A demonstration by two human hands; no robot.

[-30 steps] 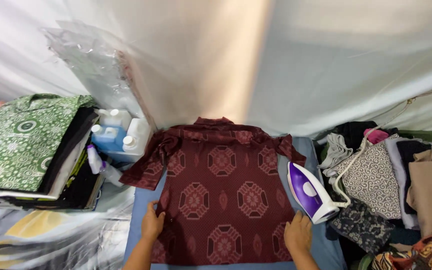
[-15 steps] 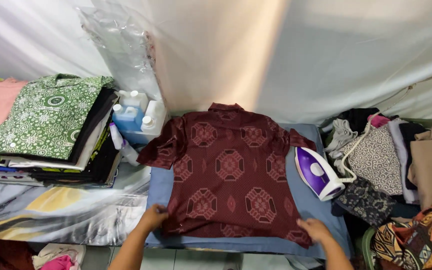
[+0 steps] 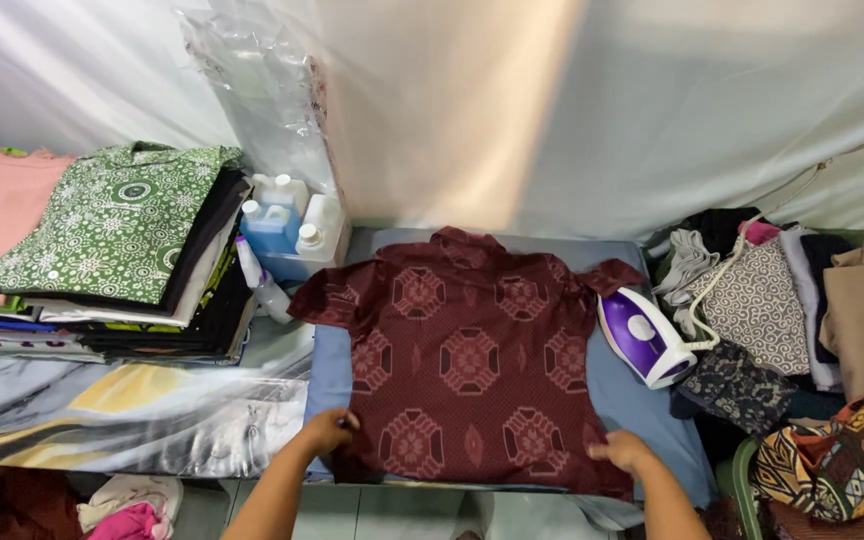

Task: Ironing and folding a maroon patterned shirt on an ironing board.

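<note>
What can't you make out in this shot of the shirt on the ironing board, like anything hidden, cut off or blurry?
Head view, the only one:
- Right hand: motion-blurred, so its grip on the maroon shirt hem is unclear.
- Left hand: fingertips curl under the hem, hidden by cloth.
- Iron: its soleplate faces away.
- Bottles: lower parts hidden behind the shirt sleeve and the folded stack.
- Both forearms: cut off by the bottom edge.

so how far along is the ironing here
Done: a folded stack topped by a green patterned shirt sits on the left. In hand: a maroon patterned shirt lies spread flat on the blue ironing pad; the left hand and right hand each have a grip on its bottom hem, while the purple iron rests beside it, untouched. Left: an unfolded clothes pile on the right.
</note>
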